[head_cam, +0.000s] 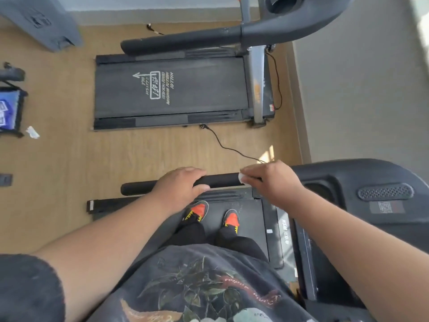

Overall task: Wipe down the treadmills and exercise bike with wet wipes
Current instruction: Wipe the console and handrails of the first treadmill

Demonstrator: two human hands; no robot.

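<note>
- Wood-look floor (65, 182) under everything, with a pale wall (362, 94) along the right side and daylight falling across both.
- Far treadmill (171, 89) lying across the upper middle of the floor, belt printed with white lettering and an arrow, its padded handrail (181, 44) above the belt's far edge, a black cord (227, 145) trailing from its near edge toward the near machine.
- Near treadmill (246, 219) underfoot, orange-toed shoes (197, 211) planted on the belt, console (362, 191) with a speaker grille at the right end.
- Grey machine base (46, 24) in the floor's upper left corner; whether this belongs to the exercise bike, cannot tell.
- Black bin (11, 110) at the floor's left edge with something blue and white inside, a crumpled white scrap (32, 132) just beside it.
- Near handrail (218, 181), a black foam bar running left to right between the two hands.
- Left hand (183, 184) wrapped over the bar, fingers curled round it, steadying.
- Right hand (271, 180) at the console end of the bar, fingers closed round the bar with the wipe underneath.
- Wet wipe (242, 177), only a small white edge showing at the right hand's fingertips, pressed against the foam.
- Step in hand, by the look of it: wiping the near handrail, from the console end.
- Next move probably calls for sliding the wipe left along the bar and shifting the left hand clear to reach the foam under it; far treadmill apparently still to do.
</note>
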